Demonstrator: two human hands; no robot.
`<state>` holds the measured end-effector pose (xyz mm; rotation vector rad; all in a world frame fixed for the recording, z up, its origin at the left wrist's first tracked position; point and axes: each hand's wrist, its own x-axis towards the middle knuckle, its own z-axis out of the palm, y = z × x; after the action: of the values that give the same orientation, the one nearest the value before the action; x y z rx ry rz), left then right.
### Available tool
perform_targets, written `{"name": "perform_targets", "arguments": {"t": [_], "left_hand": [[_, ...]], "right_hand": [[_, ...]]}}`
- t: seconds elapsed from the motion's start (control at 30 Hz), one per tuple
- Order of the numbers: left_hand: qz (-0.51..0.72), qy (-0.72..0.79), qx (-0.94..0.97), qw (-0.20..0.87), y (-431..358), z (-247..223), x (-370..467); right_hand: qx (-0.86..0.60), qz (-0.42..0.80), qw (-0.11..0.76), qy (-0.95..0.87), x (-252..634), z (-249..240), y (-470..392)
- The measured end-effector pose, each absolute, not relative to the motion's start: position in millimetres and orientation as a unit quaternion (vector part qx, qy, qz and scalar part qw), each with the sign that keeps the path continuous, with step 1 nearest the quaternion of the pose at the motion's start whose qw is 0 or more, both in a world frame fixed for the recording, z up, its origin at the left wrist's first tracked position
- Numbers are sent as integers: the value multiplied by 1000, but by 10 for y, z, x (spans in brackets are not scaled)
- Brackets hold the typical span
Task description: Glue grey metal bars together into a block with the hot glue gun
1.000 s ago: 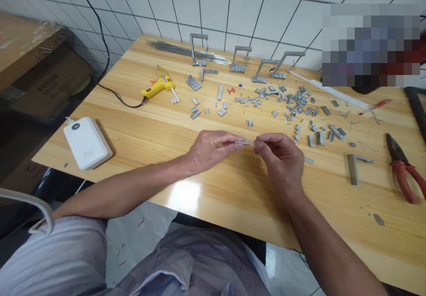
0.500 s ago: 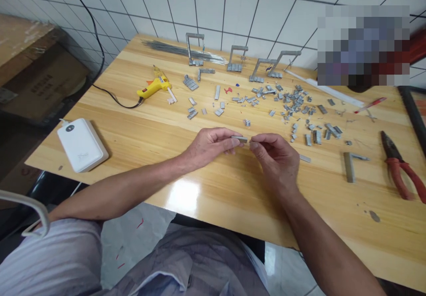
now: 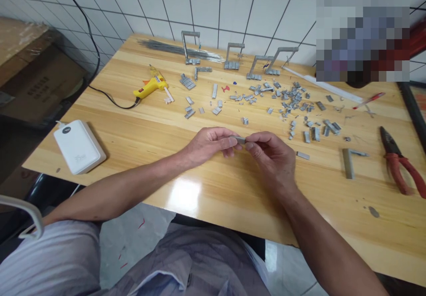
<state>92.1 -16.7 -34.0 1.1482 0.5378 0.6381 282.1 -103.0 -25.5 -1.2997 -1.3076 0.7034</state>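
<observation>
A short grey metal staple strip (image 3: 240, 140) is pinched between thumb and fingers of my left hand (image 3: 209, 146), just above the table. My right hand (image 3: 275, 157) is closed too, its thumb and forefinger pressed together at the strip's right end. Whatever small piece sits in those fingertips is mostly hidden. Beside the right hand lies another flat grey strip (image 3: 302, 155). Beyond both hands is a scatter of loose grey staple pieces (image 3: 293, 96). Several small upright frames of the same grey strips, one of them a frame (image 3: 227, 56), stand near the wall.
A yellow glue gun (image 3: 149, 87) with its cord lies at the left, behind a white power bank (image 3: 80, 147). Red-handled pliers (image 3: 396, 167) and an L-shaped grey piece (image 3: 348, 163) lie at the right. Thin metal wires (image 3: 179, 50) lie along the back, near a red pen (image 3: 369, 100).
My right fingertips have moved left and now meet the end of the strip; a small gap was there before. The view has shifted slightly.
</observation>
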Motion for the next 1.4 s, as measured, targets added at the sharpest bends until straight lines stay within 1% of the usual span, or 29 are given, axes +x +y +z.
{"name": "perform_targets", "arguments": {"t": [0.37,0.73,1.03,1.17,1.3,1.4], "left_hand": [[258,235,504,790,-128,-425,899],[231,248,486,806,-103,-358,882],[147,246,433,855,-41,-319,863],[118,241,406,874,-19,-312,847],[120,230,387,885,-20,-313,856],[177,243,403,865,-18,-300,870]], "right_hand": [[-541,330,538,-556,2841,-194,-1023],[-521,372,532,-554,2840,-172,-1014],[-522,380,515,-564,2842,-166,-1019],[-514,373,521,-570,2828,-177,-1022],[-508,378,519,-574,2813,-171,-1030],[-533,355,533,-552,2814,-185,-1035]]}}
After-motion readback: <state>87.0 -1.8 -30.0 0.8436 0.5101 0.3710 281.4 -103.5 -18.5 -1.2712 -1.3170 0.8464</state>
